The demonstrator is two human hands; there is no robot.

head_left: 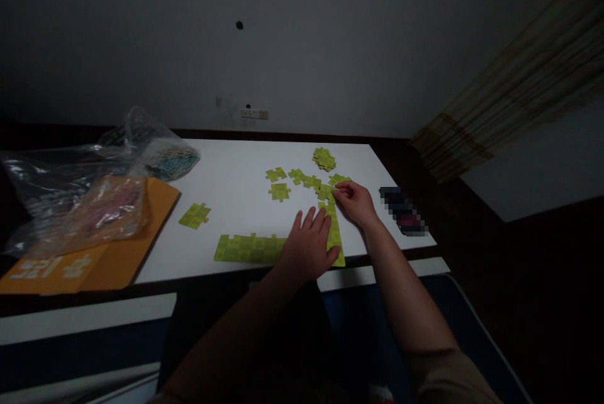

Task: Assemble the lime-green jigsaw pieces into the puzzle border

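My left hand [309,245] lies flat with fingers spread, over the corner where a joined strip of yellow-green puzzle pieces [250,249] meets a second strip [335,228] running away from me. At the far end of that second strip, my right hand [355,201] pinches the edge of a puzzle piece [325,192]. Just beyond the fingertips lies another piece [338,179]. Loose pieces [280,191] are scattered to the left of my right hand, and a small pile of pieces [324,158] sits farther back. A single corner piece [195,216] rests apart on the left.
A white table [226,165] bears everything. On its left are an orange folder-like packet [155,202], a crumpled clear plastic bag [61,184] and a bagged stack of bluish pieces [172,158]. A dark pixelated object [402,210] lies near the right edge. Behind stands a wall with sockets [255,114].
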